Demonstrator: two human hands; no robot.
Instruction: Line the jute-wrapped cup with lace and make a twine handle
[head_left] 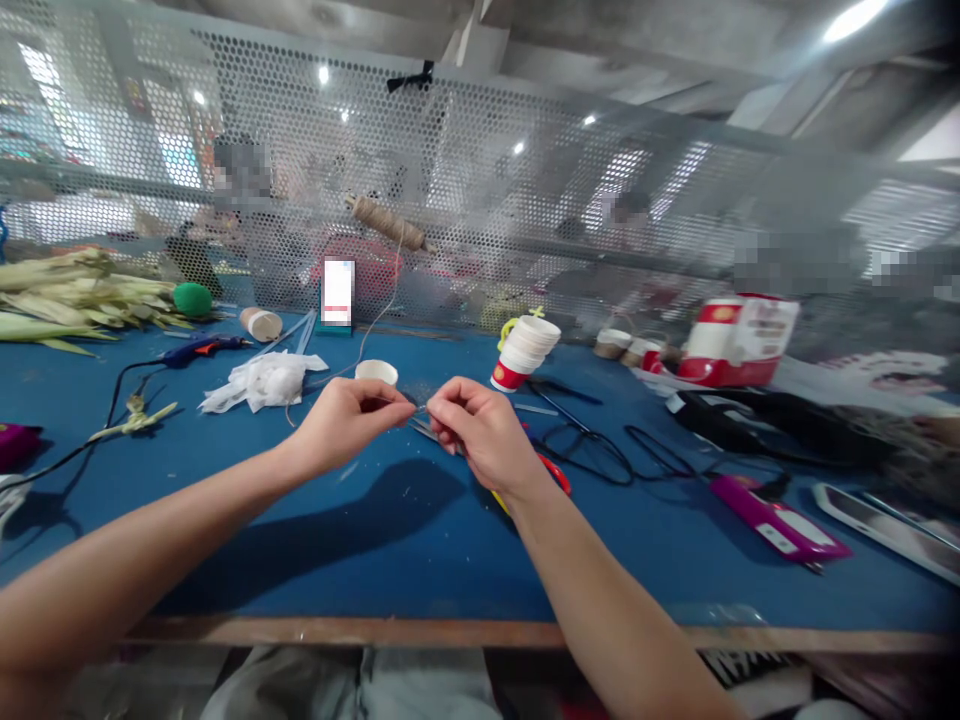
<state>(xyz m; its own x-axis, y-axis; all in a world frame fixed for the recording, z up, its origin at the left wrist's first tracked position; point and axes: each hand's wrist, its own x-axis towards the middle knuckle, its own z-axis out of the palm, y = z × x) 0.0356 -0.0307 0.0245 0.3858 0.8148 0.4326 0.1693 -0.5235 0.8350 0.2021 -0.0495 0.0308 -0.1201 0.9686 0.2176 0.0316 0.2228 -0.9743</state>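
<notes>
Pressing thumbs to forefingers, the left hand (330, 430) and right hand (486, 435) nearly meet, anything pinched indiscernible; work looks unfinished, twine (395, 283) trailing from its spool (384, 221).

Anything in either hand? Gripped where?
Can't tell: the left hand and right hand are pinched close together, but anything in them is too small to make out, grip point included.

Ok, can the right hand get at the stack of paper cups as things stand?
Probably yes: the stack of paper cups is just beyond the right hand, with nothing visible blocking the way, though its pinch would need to open first.
</notes>
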